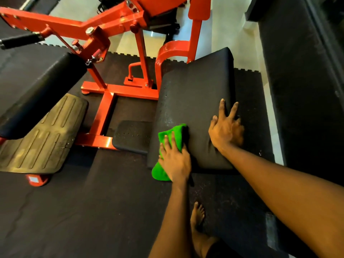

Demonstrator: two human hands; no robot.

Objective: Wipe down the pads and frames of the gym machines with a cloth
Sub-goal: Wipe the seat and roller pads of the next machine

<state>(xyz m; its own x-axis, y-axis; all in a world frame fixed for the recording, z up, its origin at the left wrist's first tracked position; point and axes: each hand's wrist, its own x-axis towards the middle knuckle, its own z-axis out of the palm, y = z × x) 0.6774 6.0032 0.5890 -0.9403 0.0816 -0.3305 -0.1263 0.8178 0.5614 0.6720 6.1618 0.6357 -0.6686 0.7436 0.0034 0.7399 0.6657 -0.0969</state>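
A large black seat pad [195, 86] of an orange-framed gym machine [104, 112] fills the middle. My left hand [175, 161] presses a green cloth [172, 134] against the pad's near left edge, fingers laid fairly straight over the cloth. The cloth wraps over that edge and hangs below my palm. My right hand [226, 130] rests flat on the pad's near right part with its fingers spread. A second black pad [37, 90] lies at the left.
A ribbed footplate [42, 135] and a small black pad [132, 135] sit low beside the frame. A black handle grip [20, 40] sticks out at the upper left. Dark rubber mats cover the floor, where my bare foot [198, 216] stands. A tall dark structure [301, 90] runs along the right.
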